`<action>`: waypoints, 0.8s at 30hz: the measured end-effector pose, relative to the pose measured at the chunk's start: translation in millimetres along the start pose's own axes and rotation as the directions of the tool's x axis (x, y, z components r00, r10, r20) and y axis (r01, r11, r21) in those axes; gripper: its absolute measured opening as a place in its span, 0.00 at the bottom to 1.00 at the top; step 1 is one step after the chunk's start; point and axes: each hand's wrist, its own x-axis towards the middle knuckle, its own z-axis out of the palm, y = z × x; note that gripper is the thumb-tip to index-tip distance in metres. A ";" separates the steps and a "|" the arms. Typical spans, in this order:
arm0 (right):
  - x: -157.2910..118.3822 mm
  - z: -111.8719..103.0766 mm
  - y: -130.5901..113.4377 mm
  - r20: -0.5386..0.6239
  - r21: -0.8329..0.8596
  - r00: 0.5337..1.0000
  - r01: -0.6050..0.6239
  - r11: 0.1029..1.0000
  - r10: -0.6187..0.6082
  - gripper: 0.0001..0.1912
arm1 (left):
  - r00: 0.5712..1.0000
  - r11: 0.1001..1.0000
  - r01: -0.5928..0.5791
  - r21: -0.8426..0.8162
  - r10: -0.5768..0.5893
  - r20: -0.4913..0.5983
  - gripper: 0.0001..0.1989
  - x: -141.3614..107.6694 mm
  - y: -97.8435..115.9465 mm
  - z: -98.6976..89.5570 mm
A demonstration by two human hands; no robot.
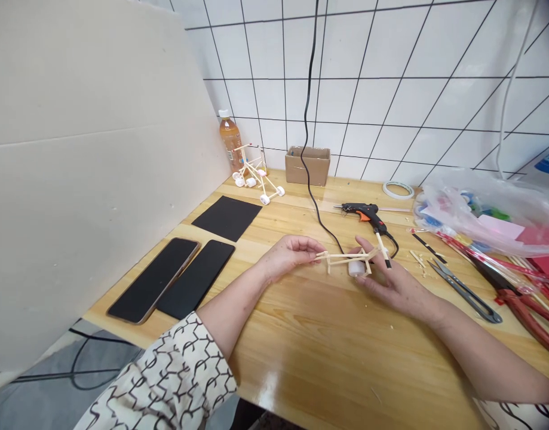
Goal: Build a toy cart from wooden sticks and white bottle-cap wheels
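A small frame of thin wooden sticks (343,259) is held between both hands above the wooden table. My left hand (292,258) pinches its left end between thumb and fingers. Around the right end of the frame are the fingers of my right hand (388,278), with the thumb under a white wheel (356,268). A pale stick with a black tip (383,249) slants up at that end. Behind the right hand lies a black glue gun (364,213) with an orange trigger.
Two phones (153,280) and a black sheet (227,217) lie left. A finished-looking stick model (251,173), a bottle (230,140) and a cardboard box (307,166) stand behind. Snips (466,291), red-handled pliers (525,310), tape (398,190) and plastic bags (489,209) are right. A black cable hangs centrally.
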 end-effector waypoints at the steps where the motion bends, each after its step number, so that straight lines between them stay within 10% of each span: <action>1: -0.1 0.2 0.4 0.002 -0.003 1.000 -0.001 1.000 0.001 0.36 | 1.000 1.000 0.001 0.003 -0.001 0.001 0.13 0.2 -0.2 -0.3; 24: 0.8 -1.8 -0.4 0.015 -0.037 0.999 0.032 0.999 -0.031 0.36 | 0.999 1.000 0.029 -0.002 -0.029 0.030 0.12 -0.3 2.5 0.1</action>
